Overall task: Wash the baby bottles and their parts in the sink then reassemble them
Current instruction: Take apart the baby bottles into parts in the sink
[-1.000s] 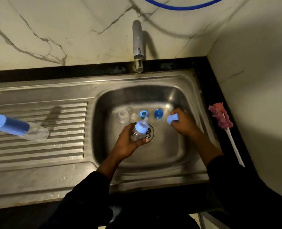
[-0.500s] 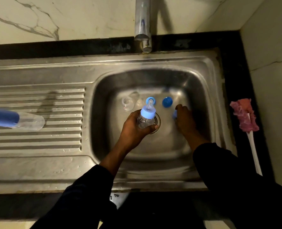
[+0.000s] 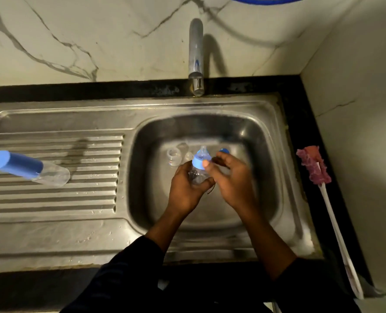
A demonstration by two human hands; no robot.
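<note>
Here, steel sink (image 3: pixel 266 141), ribbed drainboard (image 3: pixel 52 199), marble wall (image 3: pixel 97 30), black counter (image 3: pixel 74 91)

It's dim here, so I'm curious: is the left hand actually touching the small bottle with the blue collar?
Touching. The head view shows the left hand curled round the clear body of the small bottle, above the sink.
</note>
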